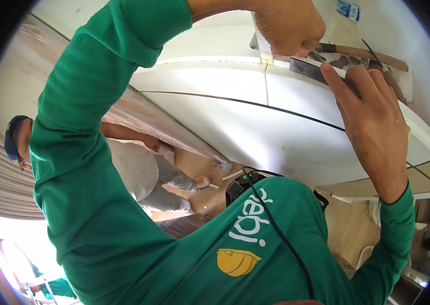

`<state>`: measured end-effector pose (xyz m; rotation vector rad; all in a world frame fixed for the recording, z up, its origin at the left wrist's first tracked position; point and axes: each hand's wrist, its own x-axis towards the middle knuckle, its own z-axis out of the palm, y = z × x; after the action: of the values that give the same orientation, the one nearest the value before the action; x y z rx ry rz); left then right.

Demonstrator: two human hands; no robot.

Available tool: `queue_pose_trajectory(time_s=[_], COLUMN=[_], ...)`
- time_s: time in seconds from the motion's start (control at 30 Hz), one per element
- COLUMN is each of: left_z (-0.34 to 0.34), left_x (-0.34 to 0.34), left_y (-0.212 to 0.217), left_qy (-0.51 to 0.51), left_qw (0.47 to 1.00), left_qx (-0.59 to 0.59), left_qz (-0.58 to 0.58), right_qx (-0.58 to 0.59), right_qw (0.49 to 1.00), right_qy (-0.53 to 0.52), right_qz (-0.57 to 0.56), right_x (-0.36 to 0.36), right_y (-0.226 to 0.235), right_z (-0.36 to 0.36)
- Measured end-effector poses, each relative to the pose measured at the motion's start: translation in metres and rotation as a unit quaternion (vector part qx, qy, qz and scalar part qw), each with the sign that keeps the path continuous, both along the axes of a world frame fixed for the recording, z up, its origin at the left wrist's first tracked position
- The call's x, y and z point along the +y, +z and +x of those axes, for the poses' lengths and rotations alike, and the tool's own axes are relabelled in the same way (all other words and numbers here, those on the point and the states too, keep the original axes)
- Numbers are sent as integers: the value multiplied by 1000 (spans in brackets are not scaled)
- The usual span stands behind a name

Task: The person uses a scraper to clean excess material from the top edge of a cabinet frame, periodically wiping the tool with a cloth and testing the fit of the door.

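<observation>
Left to right: a co-worker (138, 168) crouches low at the left by the wood-grain panel (174, 129). The left hand (289, 25) is closed in a fist on a wooden-handled scraper (362, 53), whose long axis runs rightward along the white moulding (215, 66). The right hand (375, 122), just below and nearer the tool's far end, is open, its fingertips (327, 68) pressing a flat metal blade (309, 70) against the moulding.
</observation>
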<state>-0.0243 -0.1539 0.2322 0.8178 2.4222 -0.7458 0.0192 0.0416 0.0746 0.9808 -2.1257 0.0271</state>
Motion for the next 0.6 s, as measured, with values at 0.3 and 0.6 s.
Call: queue_pose_trajectory(time_s=[0.3,0.6], left_z=[2,2], left_x=[11,-5], left_y=[6,3], left_qy=[29,64], left_qw=[999,995], left_qx=[-15,-40], left_qz=[1,60], right_qx=[5,-16], right_qw=[1000,998], right_qy=[12,54], right_qz=[-9,-20], right_x=[0,-9], right_y=[-7,-8], right_z=[-9,-12])
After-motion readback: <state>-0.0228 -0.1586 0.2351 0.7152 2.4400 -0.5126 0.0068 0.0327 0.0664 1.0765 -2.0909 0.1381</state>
